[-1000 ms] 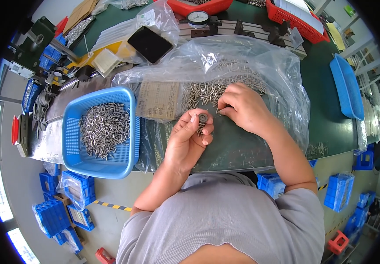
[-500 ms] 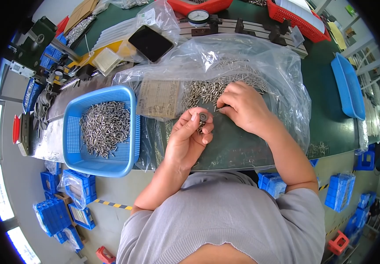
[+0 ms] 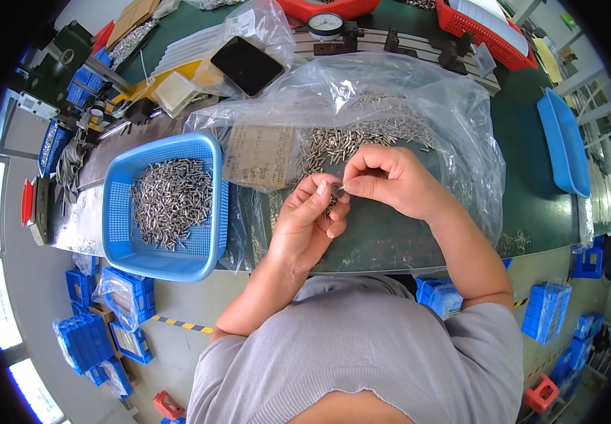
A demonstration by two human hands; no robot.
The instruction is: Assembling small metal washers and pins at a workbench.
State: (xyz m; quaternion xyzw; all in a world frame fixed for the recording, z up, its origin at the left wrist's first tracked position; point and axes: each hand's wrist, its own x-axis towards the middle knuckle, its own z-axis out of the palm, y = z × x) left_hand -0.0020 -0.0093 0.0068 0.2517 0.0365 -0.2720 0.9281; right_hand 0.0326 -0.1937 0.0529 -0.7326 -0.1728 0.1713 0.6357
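Observation:
In front of my chest, my left hand [image 3: 304, 215] is closed around a small dark round piece with a hole [image 3: 336, 189]. Several small metal pins [image 3: 329, 206] are bunched under it in the same fingers. My right hand [image 3: 401, 185] meets it from the right, thumb and forefinger pinching a small metal pin [image 3: 343, 188] at the round piece's face. Whether the pin's end sits inside the hole is too small to tell. Beyond both hands, a pile of similar pins [image 3: 348, 141] lies on a clear plastic bag [image 3: 454, 116].
At the left, a blue basket [image 3: 111, 212] holds many metal pins. A brown written card [image 3: 259, 155] lies under plastic beside the pile. Farther back are a black phone [image 3: 247, 66], a dial gauge [image 3: 324, 25] on a rail and a red basket [image 3: 485, 35]. A blue tray [image 3: 563, 145] stands right.
My right hand has moved from the edge of the pile, left and slightly nearer, bringing a pin to the round piece. My left hand has stayed nearly in place, its round piece turned a little.

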